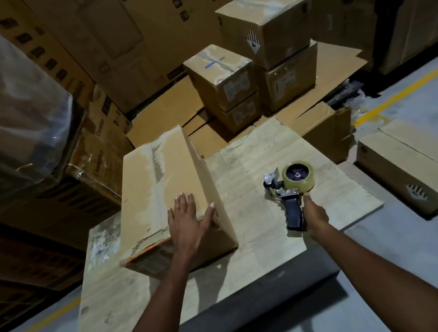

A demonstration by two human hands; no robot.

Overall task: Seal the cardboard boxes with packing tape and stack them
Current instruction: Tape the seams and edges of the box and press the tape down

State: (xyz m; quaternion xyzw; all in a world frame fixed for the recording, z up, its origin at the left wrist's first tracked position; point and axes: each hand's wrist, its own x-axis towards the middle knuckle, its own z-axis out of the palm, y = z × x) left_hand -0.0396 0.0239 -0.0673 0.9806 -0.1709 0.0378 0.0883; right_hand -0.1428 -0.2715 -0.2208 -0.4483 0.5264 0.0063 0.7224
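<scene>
Hands are both stretched out forward over the worktop point(255, 159), arms nearly straight. The left hand point(188, 223) lies flat on top of the long cardboard box point(157, 183), near the box's close right corner. Its fingers are straight and together and the thumb is splayed out to the right along the top edge, so it's pressing down, not gripping. The box lies on the left part of the worktop, angled a bit, with a pale band running down the length of its top.

The right hand point(315, 213) is wrapped round the dark handle of the tape dispenser point(290, 199), with the clear tape roll point(298, 177) on the far end, pointing away from the person. The dispenser is well apart from the box, over the right side of the worktop; can't tell if it's resting on the surface or held just off it.

Behind the worktop are two stacks of boxes point(265, 28) on flattened cardboard, and one more box point(412, 164) sits on the floor point(411, 253) to the right.
</scene>
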